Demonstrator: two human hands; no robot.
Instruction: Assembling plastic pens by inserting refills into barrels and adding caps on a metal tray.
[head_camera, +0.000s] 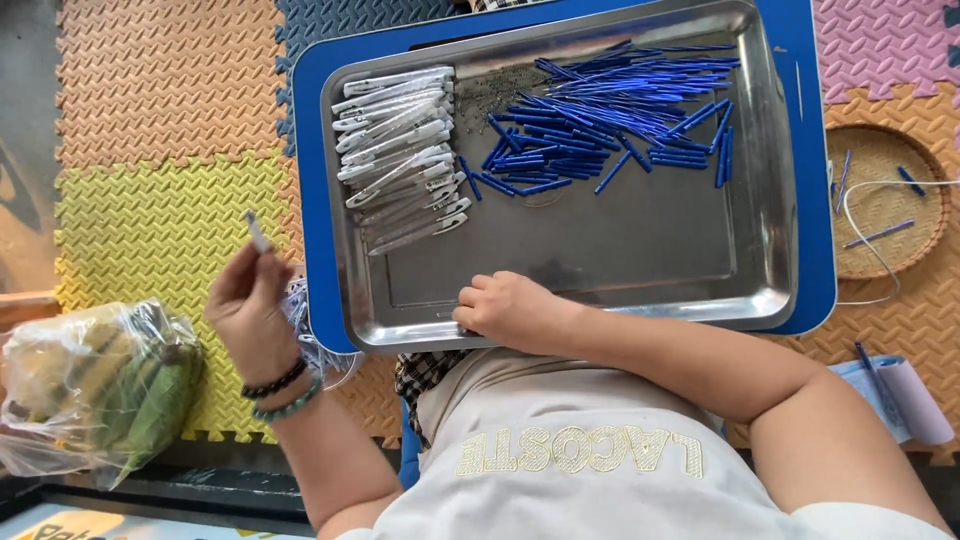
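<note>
White plastic, a small slim piece (257, 232), is pinched at the fingertips of the left hand (250, 315), which is raised over the foam mats (160, 100) just left of the steel tray (650, 250). The right hand (510, 308) rests on the tray's near edge with its fingers curled under; whether they grip anything I cannot tell. The step looks like work on one piece, held off the tray. More white pieces (400, 140) lie in a row at the tray's far left, and blue sticks (610, 110) are heaped at its far right. Reaching either means going across the bare middle of the tray, with nothing in the way. The tray sits on a blue board (815, 150). A clear bag (95, 385) lies near left, and a woven basket (885, 200) with a few sticks lies to the right.
</note>
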